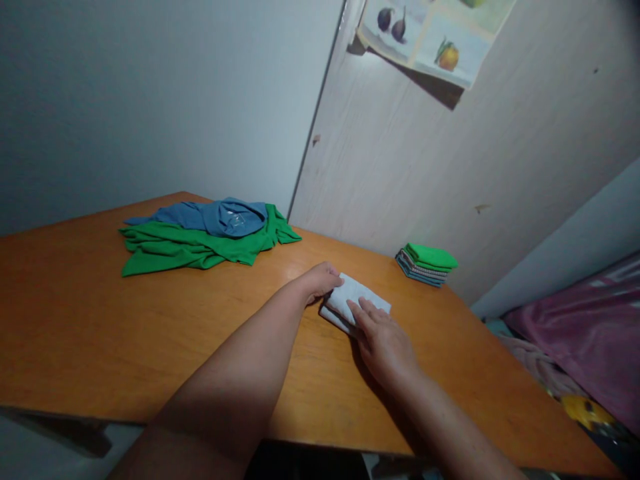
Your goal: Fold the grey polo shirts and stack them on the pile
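Note:
A light grey cloth [356,293], folded into a small thick rectangle, lies on the wooden table in front of me. My left hand [321,281] pinches its far left corner between thumb and fingers. Across the near right part of the cloth rests my right hand [383,337], its fingers stretched out over the top layer; its thumb is hidden. The layers part slightly along the left edge, between the two hands.
On the left of the orange-brown table [200,333] lie a crumpled blue garment [215,217] and a green garment [200,245]. A neat stack of folded cloths [427,265], bright green on top, stands at the back right by the wall. Pink fabric [575,327] is beyond the right edge.

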Tool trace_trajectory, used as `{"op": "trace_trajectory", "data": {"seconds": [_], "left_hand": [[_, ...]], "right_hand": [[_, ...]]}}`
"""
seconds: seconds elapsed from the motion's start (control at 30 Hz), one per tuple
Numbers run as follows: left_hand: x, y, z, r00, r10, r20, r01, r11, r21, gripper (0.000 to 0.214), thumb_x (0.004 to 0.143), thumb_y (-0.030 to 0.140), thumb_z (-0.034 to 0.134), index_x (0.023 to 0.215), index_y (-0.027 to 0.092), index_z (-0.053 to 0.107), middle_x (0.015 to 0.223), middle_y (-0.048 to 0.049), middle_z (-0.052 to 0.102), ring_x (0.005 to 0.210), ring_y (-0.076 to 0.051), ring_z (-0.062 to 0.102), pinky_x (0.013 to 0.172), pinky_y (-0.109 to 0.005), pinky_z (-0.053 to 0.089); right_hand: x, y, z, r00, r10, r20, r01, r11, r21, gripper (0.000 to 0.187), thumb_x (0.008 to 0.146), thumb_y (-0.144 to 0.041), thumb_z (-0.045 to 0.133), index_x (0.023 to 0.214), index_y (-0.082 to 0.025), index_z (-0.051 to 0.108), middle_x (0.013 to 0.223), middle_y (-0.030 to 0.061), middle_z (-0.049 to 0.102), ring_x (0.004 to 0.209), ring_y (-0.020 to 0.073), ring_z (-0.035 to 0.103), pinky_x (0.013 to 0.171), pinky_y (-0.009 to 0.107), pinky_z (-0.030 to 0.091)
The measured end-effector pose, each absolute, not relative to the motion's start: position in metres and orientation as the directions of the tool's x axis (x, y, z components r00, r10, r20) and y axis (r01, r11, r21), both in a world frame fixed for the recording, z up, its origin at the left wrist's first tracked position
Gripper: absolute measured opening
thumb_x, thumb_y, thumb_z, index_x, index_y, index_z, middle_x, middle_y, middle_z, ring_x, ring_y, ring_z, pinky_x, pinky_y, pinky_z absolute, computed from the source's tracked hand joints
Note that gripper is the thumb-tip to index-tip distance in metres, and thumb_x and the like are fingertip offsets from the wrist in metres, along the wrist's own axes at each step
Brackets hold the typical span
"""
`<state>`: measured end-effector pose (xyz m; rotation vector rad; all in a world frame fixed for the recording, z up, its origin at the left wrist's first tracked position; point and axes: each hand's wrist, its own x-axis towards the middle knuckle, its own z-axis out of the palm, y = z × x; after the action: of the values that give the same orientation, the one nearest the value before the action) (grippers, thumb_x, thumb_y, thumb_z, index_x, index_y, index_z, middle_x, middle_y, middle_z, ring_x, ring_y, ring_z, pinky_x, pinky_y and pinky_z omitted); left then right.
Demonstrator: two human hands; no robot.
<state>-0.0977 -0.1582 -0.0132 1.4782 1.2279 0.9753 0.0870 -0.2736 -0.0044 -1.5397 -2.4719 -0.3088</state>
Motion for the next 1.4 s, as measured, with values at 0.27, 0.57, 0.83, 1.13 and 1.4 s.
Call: {"op": "trace_trajectory", "data": {"seconds": [0.27, 0.57, 0.83, 1.13, 1.4], "left_hand": [[-0.090, -0.169, 0.013, -0.005, 0.991, 0.134, 0.481, -0.115, 0.869, 0.030, 0.082, 0.017, 0.062, 0.113, 0.016, 0.061, 0.101, -0.0100, 0.069, 0.099, -0.023, 0.063, 0.080, -0.030, 0.046], [-0.067, -0.204, 0.013, 0.432, 0.870, 0.240, 0.786, -0.493, 0.372, 0.052, 0.103, 0.039, 0.032, 0.149, 0.017, 0.044, 0.161, -0.0150, 0.037, 0.152, -0.029, 0.027, 0.121, -0.053, 0.020], [-0.076, -0.186, -0.011, 0.411, 0.904, 0.116, 0.837, -0.425, 0.345, 0.072, 0.101, 0.059, 0.022, 0.159, 0.017, 0.027, 0.167, -0.0131, 0.018, 0.155, -0.031, 0.011, 0.120, -0.058, 0.019], [-0.087, -0.176, -0.020, 0.466, 0.870, 0.158, 0.812, -0.492, 0.313, 0.081, 0.099, 0.063, 0.018, 0.158, 0.008, 0.028, 0.166, -0.0152, 0.019, 0.155, -0.028, 0.009, 0.125, -0.047, 0.016], [-0.094, -0.178, -0.022, 0.439, 0.875, 0.204, 0.815, -0.483, 0.320, 0.082, 0.099, 0.063, 0.020, 0.157, 0.005, 0.031, 0.166, -0.0155, 0.021, 0.155, -0.026, 0.012, 0.126, -0.044, 0.016]], "right_hand": [[0.089, -0.280, -0.018, -0.452, 0.836, 0.311, 0.881, 0.472, 0.013, 0.060, 0.093, -0.011, 0.047, 0.151, -0.023, 0.046, 0.157, 0.0151, 0.042, 0.145, 0.0305, 0.040, 0.117, 0.053, 0.036], [0.087, -0.280, -0.006, -0.482, 0.826, 0.291, 0.852, 0.520, -0.065, 0.065, 0.090, -0.014, 0.051, 0.153, -0.022, 0.042, 0.161, 0.0146, 0.035, 0.147, 0.0295, 0.037, 0.117, 0.052, 0.035], [0.139, -0.301, -0.007, -0.236, 0.859, 0.455, 0.766, 0.452, -0.456, 0.036, 0.097, -0.030, 0.049, 0.124, -0.021, 0.070, 0.132, 0.0105, 0.068, 0.124, 0.0224, 0.062, 0.108, 0.040, 0.047], [0.178, -0.269, -0.026, 0.066, 0.968, 0.243, 0.584, 0.160, -0.796, 0.021, 0.087, -0.029, 0.058, 0.097, -0.019, 0.073, 0.097, 0.0072, 0.077, 0.090, 0.0200, 0.070, 0.081, 0.032, 0.054], [0.169, -0.228, -0.003, -0.115, 0.950, -0.289, 0.236, -0.256, -0.937, 0.013, 0.083, -0.014, 0.062, 0.069, -0.015, 0.062, 0.049, -0.0023, 0.060, 0.039, 0.0058, 0.047, 0.038, 0.014, 0.034]]}}
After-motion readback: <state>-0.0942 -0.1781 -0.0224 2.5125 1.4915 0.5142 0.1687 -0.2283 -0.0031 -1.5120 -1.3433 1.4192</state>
